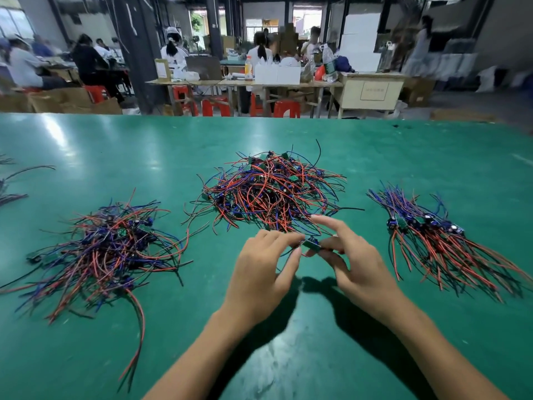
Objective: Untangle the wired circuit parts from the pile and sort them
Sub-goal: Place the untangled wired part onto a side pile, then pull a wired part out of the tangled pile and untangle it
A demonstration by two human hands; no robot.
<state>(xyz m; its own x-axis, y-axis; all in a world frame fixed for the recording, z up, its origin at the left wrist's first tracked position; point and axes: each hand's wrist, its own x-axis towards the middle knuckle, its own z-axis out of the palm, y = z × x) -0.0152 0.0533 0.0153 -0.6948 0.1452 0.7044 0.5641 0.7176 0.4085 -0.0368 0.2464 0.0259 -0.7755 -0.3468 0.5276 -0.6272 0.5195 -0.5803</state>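
Observation:
A tangled pile (271, 189) of red, blue and black wires with small green circuit boards lies in the middle of the green table (115, 145). Just in front of it, my left hand (264, 269) and my right hand (352, 261) both pinch one small green circuit part (311, 244) between thumb and fingers; its thin wires trail back toward the pile. A looser heap of wired parts (106, 249) lies at the left. At the right, a bundle (438, 241) lies with boards lined up and wires fanned toward the lower right.
More dark wires (11, 183) poke in at the far left edge. The table's far edge runs across the view, with work tables, red stools (213, 106) and seated people beyond it. Bare green surface lies between my forearms and the heaps.

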